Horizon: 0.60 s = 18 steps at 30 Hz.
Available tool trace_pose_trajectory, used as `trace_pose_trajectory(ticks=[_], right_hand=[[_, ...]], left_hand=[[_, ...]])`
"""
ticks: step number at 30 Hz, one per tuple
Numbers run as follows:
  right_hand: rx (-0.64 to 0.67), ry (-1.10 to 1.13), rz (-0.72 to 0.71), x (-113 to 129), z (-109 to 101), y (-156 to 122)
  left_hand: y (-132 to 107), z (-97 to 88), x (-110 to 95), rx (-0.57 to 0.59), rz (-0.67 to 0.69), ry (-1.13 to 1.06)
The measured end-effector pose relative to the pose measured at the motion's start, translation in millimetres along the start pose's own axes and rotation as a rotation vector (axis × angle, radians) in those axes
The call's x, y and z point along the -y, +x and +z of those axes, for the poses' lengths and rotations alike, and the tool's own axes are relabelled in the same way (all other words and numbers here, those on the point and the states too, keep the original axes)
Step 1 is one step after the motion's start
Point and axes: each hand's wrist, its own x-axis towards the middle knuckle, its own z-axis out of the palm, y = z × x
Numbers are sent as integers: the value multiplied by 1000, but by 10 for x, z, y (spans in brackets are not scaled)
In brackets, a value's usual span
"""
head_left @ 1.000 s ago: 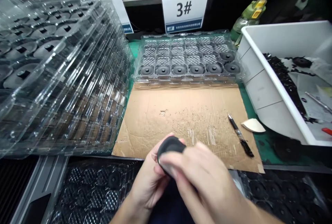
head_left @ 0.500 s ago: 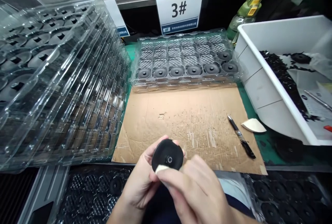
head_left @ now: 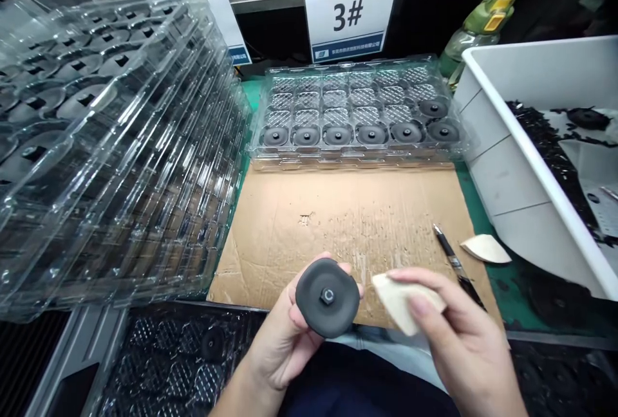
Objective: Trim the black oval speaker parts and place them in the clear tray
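Note:
My left hand (head_left: 284,340) grips a round black rubber-like disc (head_left: 313,320) by its rim, the face with a small central stub turned up toward me. To its right, my right hand (head_left: 463,333) pinches a cream-coloured wedge sponge (head_left: 400,307) between thumb and fingers. A gap separates sponge and disc. Both hands are over the near edge of a cardboard sheet (head_left: 290,192). Beyond it lies a clear plastic tray (head_left: 360,154), with similar black discs along its front row and one behind at the right.
Tall stacked clear trays of discs (head_left: 145,166) stand at left. A black pen (head_left: 456,262) and another sponge wedge (head_left: 486,248) lie at right, beside a white bin (head_left: 502,172) with black scraps. A green-lidded bottle (head_left: 476,31) stands behind. Another tray (head_left: 164,365) is low at left.
My right hand has drawn the sponge away from the disc to the right. The disc, still in my left hand, now faces up more fully. The view has shifted slightly.

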Motion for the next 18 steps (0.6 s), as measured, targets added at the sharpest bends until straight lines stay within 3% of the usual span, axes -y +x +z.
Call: trace_pose_trajectory(ticks=[3,6,9,14,18], right_hand=[[-124,152,209,-238,-67,-43],[-58,272,368,-402,-38,-71],[-7,350,433,-459,-1,-78],[3,348,420,-459,0,-73],[61,-69,204,-583,7,-44]], left_hand=[[31,10,31,36,-1,-13],[42,8,46,73,-6,-33],[42,0,56,110,-8,-40],[29,-7,61,84,11,-44],[13,-11,63,-10,60,-36]])
